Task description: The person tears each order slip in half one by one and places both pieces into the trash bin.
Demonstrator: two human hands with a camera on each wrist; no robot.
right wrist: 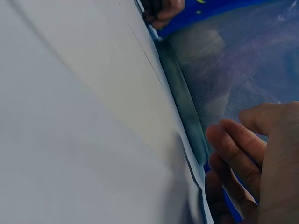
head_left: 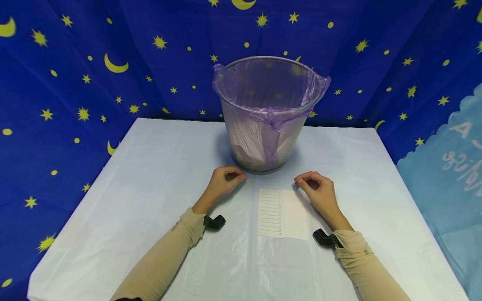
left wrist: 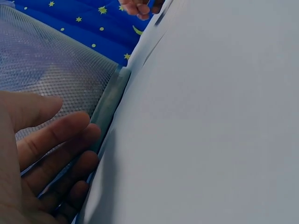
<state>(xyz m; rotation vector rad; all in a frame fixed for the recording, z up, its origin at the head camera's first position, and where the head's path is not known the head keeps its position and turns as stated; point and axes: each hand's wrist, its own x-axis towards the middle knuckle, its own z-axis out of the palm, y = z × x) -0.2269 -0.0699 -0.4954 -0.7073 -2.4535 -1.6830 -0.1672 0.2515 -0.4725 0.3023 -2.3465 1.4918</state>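
Note:
My left hand (head_left: 222, 183) is held over the white table, just in front of the bin's base at its left. Its fingers bend loosely toward the thumb with nothing between them; in the left wrist view a gap shows between thumb and fingers. Opposite it, my right hand (head_left: 319, 194) hovers by the upper right corner of a plain cream paper (head_left: 296, 215), also holding nothing, its fingers loosely bent. Left of that sheet lies a lined paper (head_left: 269, 214). Behind both hands stands a mesh wastebasket (head_left: 245, 136), upright, with a purple plastic bag (head_left: 276, 118) folded over its rim.
A white covering (head_left: 162, 167) spreads over the table. Behind hangs a dark blue curtain (head_left: 150, 75) with yellow moons and stars. At the right is a light blue cloth (head_left: 448, 200) with lettering. Each wrist carries a black camera mount (head_left: 215, 223).

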